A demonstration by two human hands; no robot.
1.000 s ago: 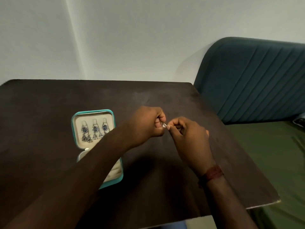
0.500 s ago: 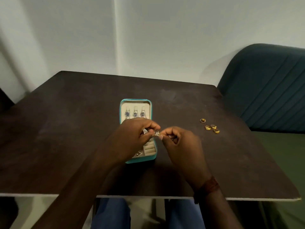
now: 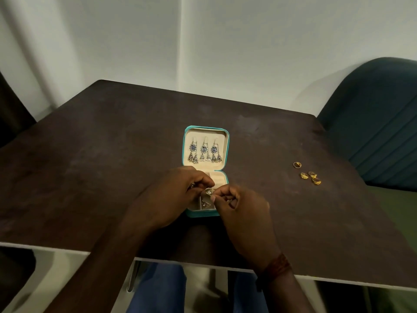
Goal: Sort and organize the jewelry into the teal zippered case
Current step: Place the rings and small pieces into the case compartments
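Observation:
The teal zippered case [image 3: 227, 141] lies open at the middle of the dark table. Three silver drop earrings with blue stones [image 3: 205, 152] hang in its lid. My left hand [image 3: 171, 197] and my right hand [image 3: 241, 211] meet over the lower tray, and both pinch one small triangular earring [image 3: 209, 191] between thumb and fingers. A second triangular earring [image 3: 205, 204] rests in a front compartment just below it. My hands hide most of the lower tray.
Several gold rings [image 3: 307, 173] lie loose on the table [image 3: 112, 154] to the right of the case. A teal upholstered chair [image 3: 379, 123] stands at the right edge. The table's near edge runs just below my wrists.
The view has swung left and tipped down, bringing the gold rings into sight. My hands, still pinching the small earring, have dropped from beside the case to over its lower tray.

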